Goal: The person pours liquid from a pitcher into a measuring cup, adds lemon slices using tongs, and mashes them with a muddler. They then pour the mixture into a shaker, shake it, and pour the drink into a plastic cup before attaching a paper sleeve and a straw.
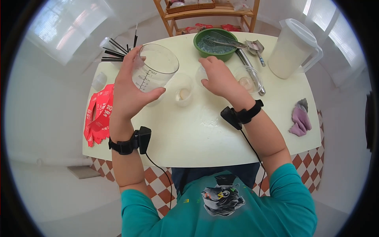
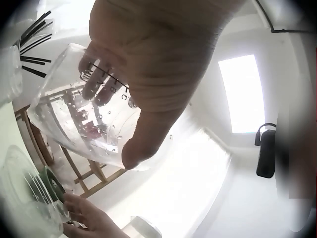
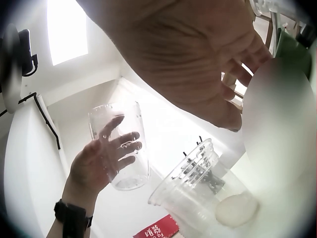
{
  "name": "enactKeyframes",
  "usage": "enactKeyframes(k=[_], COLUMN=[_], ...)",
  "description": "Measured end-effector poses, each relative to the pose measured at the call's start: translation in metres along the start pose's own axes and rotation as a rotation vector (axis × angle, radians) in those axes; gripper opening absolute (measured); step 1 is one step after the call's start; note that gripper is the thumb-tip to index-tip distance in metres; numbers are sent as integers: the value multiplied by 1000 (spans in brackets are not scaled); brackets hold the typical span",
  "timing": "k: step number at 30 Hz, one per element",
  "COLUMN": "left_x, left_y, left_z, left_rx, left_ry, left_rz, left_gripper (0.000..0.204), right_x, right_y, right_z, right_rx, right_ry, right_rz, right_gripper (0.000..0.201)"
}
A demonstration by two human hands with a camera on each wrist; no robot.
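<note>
A large clear measuring cup (image 1: 154,75) (image 2: 54,116) (image 3: 131,171), marked with a black scale, is gripped by my left hand (image 1: 130,91) (image 2: 153,64) (image 3: 91,166), thumb apart from the fingers; droplets cling inside it. My right hand (image 1: 222,79) (image 2: 91,218) (image 3: 193,64) is at a clear plastic cup (image 1: 200,75) (image 3: 277,144), thumb and fingers around its side, partly hidden. Between the hands stands another clear cup (image 1: 182,94) (image 3: 188,198) with a pale round piece at its bottom. A further clear cup (image 1: 252,75) with pale contents stands right of my right hand.
A green bowl (image 1: 215,55) holds clear bluish pieces and tongs, beside a metal scoop (image 1: 254,46) and a long metal tool (image 1: 246,61). A lidded pitcher (image 1: 290,51) and a purple cloth (image 1: 301,120) are right; red printed paper (image 1: 100,112) and black sticks (image 1: 114,51) left.
</note>
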State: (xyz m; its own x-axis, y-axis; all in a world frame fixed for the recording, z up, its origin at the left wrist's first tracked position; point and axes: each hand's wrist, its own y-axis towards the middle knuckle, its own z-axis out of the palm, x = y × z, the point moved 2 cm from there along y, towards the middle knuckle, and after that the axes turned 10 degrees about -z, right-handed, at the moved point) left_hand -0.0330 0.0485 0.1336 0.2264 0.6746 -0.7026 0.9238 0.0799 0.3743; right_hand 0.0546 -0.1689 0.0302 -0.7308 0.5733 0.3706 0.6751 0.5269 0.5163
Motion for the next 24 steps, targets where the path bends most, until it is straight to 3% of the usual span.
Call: enactKeyframes(k=[3,7,13,15,20,22,24], left_x=[10,7,5,5,9,10,11], left_y=[3,15,29,31,34,34,34], left_z=[13,14,16,20,25,25,26], left_rx=[-36,-48,-20,65,80,77,77], left_ry=[-210,-249,-320,-436,-432,-424,-446], left_rz=[56,77,78,105,95,103,91], left_gripper=[96,97,98,97,96,96,96], right_x=[3,16,5,9,13,14,16], right_y=[2,4,5,7,8,7,7], right_z=[-1,-8,2,1,-2,-1,-3], right_rx=[76,249,173,184,218,121,120], right_ry=[-71,-84,-58,-79,-111,-140,-144], right_rz=[26,171,111,139,177,109,115], right_gripper=[41,43,48,50,54,39,38])
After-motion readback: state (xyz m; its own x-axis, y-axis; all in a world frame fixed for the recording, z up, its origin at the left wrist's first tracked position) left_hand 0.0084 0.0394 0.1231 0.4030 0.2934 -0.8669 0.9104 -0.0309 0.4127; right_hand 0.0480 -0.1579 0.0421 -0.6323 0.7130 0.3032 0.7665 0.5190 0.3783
